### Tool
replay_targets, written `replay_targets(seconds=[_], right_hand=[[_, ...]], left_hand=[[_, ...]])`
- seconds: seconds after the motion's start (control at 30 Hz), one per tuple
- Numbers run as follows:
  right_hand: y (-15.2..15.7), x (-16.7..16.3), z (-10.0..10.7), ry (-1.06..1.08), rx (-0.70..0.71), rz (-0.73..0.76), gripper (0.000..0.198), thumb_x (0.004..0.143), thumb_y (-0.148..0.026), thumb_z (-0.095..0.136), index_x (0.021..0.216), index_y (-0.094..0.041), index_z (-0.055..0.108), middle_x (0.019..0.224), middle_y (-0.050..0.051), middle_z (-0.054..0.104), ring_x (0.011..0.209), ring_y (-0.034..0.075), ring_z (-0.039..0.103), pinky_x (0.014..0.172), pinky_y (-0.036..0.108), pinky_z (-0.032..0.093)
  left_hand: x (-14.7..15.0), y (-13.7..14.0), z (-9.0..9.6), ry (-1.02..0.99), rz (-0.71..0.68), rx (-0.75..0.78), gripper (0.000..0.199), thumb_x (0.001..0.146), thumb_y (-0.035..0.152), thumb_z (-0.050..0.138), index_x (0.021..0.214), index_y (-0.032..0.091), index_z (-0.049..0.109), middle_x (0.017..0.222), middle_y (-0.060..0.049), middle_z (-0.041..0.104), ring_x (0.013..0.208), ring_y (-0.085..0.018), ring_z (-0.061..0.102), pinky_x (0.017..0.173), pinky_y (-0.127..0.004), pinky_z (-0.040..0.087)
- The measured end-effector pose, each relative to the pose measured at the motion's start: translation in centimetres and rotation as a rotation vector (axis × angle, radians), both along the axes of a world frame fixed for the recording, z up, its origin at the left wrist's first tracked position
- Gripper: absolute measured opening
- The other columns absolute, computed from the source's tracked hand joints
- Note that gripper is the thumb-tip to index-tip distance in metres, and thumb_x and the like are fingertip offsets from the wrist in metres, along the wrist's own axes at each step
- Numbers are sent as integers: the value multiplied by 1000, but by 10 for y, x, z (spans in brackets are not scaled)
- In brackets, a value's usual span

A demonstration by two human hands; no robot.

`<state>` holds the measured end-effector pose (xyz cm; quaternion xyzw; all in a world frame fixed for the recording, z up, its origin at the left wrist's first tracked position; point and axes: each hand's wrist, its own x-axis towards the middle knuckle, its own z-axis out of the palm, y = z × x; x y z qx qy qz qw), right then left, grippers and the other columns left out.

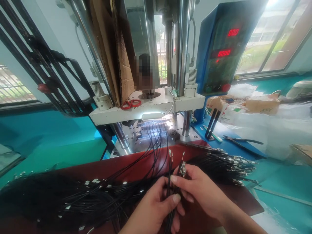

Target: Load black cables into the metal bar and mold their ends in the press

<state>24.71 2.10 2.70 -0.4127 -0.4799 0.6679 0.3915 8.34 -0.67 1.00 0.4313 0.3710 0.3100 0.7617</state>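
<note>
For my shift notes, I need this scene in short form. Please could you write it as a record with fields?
Left hand: holding black cables, ends pointing up
Right hand: also on the cables, close to a metal connector
Machine: white plate above a lit metal base; other cables run out from there
Cable piles: one at left, one at right
Control box: red digits lit
Tools: red-handled scissors on the plate; pliers at right

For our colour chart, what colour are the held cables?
The cables are black; head view shows best.
</note>
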Motion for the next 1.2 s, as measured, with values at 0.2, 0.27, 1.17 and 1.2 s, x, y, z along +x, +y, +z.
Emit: replay_targets(seconds=[0.2,0.27,1.17,1.2], right_hand=[[21,10,8,-199,391,-308,41,86,-38,64,125,-28,57,117,5,64,102,20,60,90,33,47],[17,2,9,-326,512,-196,26,89,-37,58,112,-28,67,107,3,69,97,20,62,89,33,47],[112,128,21,-1600,1033,274,18,87,-10,51,100,-17,62,97,11,61,77,21,60,65,31,39],[109,129,25,-1607,1032,283,16,88,-12,52,98,-18,63,91,10,62,75,21,60,64,31,39]], left_hand=[[-6,-2,-10,63,-99,-71,35,80,47,67,91,16,54,67,-3,64,49,-9,54,48,-20,37],[0,1,-6,44,-96,-78,34,78,44,70,89,15,55,68,-3,64,49,-9,55,50,-21,40],[18,4,-7,18,60,-66,31,81,44,65,85,20,46,57,6,54,40,-8,51,38,-17,36],[18,4,-8,23,54,-63,30,82,44,64,84,20,47,57,5,55,42,-9,53,40,-18,38]])
